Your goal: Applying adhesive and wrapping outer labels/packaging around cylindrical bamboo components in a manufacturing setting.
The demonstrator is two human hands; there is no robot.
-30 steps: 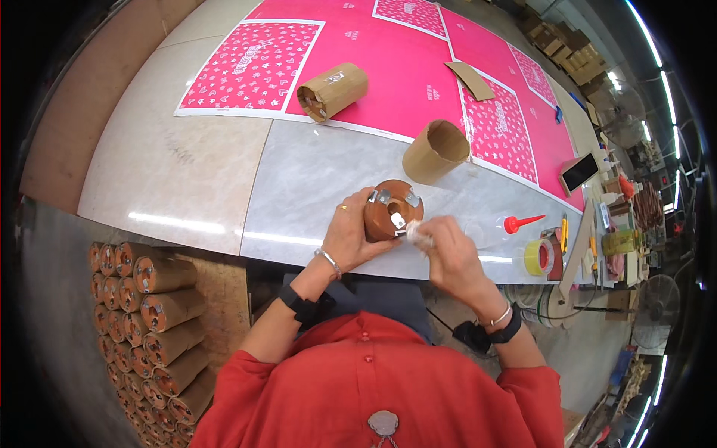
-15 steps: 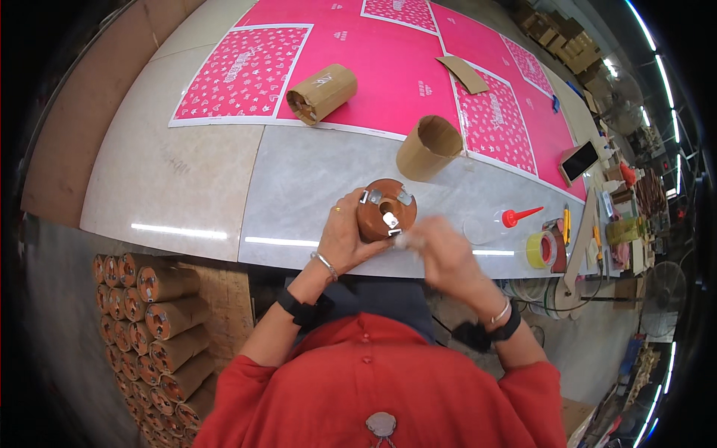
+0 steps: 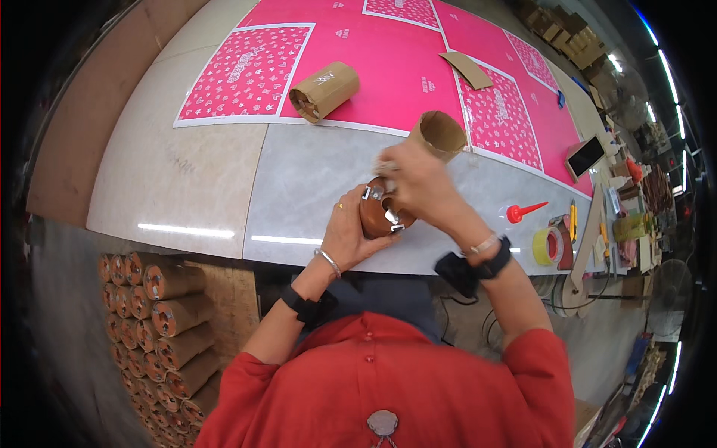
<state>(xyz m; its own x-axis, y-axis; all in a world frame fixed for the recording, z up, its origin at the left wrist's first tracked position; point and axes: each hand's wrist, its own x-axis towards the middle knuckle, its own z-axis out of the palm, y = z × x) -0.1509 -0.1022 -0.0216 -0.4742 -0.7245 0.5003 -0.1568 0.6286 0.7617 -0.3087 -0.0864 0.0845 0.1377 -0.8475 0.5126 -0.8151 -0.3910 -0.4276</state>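
My left hand point(image 3: 345, 237) is wrapped round the side of a brown round piece point(image 3: 371, 221) with a hole in its middle and small metal tabs on its top face. Over the far edge of that face reaches my right hand point(image 3: 420, 183), its fingers closed and blurred. A whitish bit shows at those fingers, too smeared to name. Just beyond the right hand stands an open cardboard tube point(image 3: 444, 134), partly hidden by it. Farther left, a second cardboard tube point(image 3: 326, 91) with something inside lies on its side on the pink printed sheet point(image 3: 388, 71).
To the right are a bottle with a red nozzle point(image 3: 529, 212), a yellow tape roll point(image 3: 547, 246), a yellow cutter point(image 3: 573, 221) and a phone point(image 3: 584, 158). A curved cardboard piece point(image 3: 467, 70) lies on the sheet. Stacked cardboard-wrapped rolls point(image 3: 181, 316) stand below the table at left.
My right hand has swung from the near right side of the brown piece up over its far edge. My left hand keeps its hold in nearly the same place.
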